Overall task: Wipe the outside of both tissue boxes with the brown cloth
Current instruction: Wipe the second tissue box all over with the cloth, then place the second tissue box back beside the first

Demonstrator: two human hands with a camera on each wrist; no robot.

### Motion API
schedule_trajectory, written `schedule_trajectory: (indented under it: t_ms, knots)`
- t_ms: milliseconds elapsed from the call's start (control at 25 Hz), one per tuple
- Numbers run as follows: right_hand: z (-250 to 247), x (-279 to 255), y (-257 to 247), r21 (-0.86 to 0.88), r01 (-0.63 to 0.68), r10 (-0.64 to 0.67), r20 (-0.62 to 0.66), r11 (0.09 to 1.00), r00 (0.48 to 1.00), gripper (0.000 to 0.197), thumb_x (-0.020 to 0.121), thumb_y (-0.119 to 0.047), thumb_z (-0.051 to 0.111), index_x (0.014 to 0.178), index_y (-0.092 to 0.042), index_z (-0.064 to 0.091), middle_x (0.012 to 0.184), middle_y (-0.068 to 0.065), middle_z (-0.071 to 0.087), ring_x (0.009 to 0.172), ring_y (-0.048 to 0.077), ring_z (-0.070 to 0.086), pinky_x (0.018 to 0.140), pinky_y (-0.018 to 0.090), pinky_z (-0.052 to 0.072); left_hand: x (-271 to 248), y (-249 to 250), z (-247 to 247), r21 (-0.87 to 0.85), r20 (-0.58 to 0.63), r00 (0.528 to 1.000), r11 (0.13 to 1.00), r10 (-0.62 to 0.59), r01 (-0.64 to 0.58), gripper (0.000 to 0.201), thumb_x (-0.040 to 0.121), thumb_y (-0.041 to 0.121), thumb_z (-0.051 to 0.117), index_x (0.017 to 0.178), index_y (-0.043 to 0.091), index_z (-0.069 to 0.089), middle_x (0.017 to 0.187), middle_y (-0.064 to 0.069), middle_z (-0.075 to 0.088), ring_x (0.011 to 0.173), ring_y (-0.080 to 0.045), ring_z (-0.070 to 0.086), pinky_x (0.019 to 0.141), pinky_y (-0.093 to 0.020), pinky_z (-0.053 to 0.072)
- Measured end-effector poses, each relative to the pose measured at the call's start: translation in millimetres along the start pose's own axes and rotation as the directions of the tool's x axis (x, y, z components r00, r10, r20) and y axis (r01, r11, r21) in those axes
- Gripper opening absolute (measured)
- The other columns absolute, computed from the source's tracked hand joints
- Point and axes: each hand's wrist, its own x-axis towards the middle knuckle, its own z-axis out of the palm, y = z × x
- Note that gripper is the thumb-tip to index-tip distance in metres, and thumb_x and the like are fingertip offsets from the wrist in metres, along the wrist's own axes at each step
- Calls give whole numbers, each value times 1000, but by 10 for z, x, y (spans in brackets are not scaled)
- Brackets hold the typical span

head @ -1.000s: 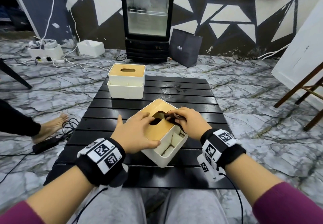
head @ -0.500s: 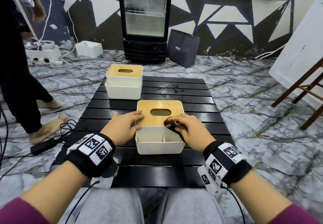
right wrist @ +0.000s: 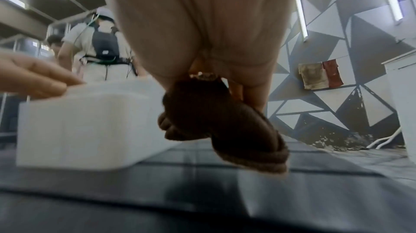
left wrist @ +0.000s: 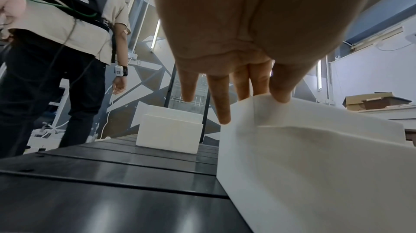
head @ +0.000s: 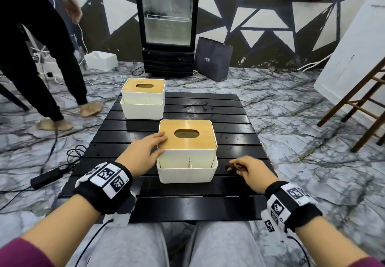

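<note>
My cloth came off the box

My right hand [head: 253,170] moved right of the near box [head: 186,152], fingers bunched on the brown cloth [right wrist: 223,126]; my left hand [head: 143,152] lies flat on its corner.

black slat table [head: 229,202], 2 tissue boxes [head: 187,168]

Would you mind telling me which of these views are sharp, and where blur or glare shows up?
Head view: sharp throughout, with wide-angle bending at the edges and pale glare on the black slatted table. Left wrist view: the left hand fills the top, soft but readable; light streaks shine on the slats. Right wrist view: blurred overall, the near tissue box smeared, the brown cloth dark and soft.
</note>
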Motion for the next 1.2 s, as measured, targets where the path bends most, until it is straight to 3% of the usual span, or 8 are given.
schedule_trajectory:
  t_ms: [160,280,400,560,680,760,840,1200]
  knots:
    - [130,-23,130,-44,-50,53,80,998,995,41,81,3,57,119,-12,57,120,9,58,112,20,54,84,4,25,-31,6,4,-65,-10,1000,998,24,-24,45,96,21,48,140,18,41,153,7,29,137,-12,33,109,-18,20]
    - [152,-14,172,-87,-62,72,113,994,991,44,79,-5,62,122,-16,54,123,7,55,115,20,51,91,10,29,-44,-3,5,-49,0,1000,999,22,-22,50,94,25,52,142,20,38,154,7,25,138,-11,30,111,-23,20]
    - [64,0,116,-137,-67,90,170,988,981,55,76,-24,69,127,-25,48,129,3,49,121,22,44,103,24,32,-59,-15,13,23,20,999,999,25,-25,59,90,33,57,144,22,34,155,8,21,138,-12,31,114,-33,25]
    - [-55,8,-200,10,145,-144,-80,989,986,62,77,-24,69,132,-28,41,140,-4,39,130,15,34,103,17,20,-129,-41,-15,105,-10,998,992,65,-64,62,80,47,65,136,26,45,151,7,31,133,-14,38,108,-30,33]
    - [37,62,-369,7,250,-249,-53,968,967,66,77,-27,70,134,-31,37,143,-7,33,132,12,29,108,20,19,-185,-79,-39,112,-9,997,991,77,-76,77,60,70,55,127,31,54,141,11,43,126,-12,46,104,-33,38]
    - [96,110,-379,-20,258,-258,-28,966,966,65,76,-26,69,134,-29,38,143,-7,33,132,14,30,110,24,21,-185,-97,-36,97,5,997,993,75,-75,74,58,62,69,124,31,55,138,11,44,124,-11,47,104,-35,40]
    - [103,159,-371,-39,253,-255,-55,967,965,62,76,-23,69,131,-28,41,140,-8,36,129,14,33,109,25,25,-156,-95,-19,79,4,998,995,65,-65,68,63,43,81,124,29,56,138,10,44,123,-13,48,103,-36,41]
    - [-193,663,-106,-34,94,-98,-131,995,987,56,69,-11,74,119,-20,50,126,-3,48,116,19,47,101,35,38,620,172,164,83,11,999,996,39,-40,64,72,32,77,130,29,51,144,12,39,125,-11,47,104,-30,38]
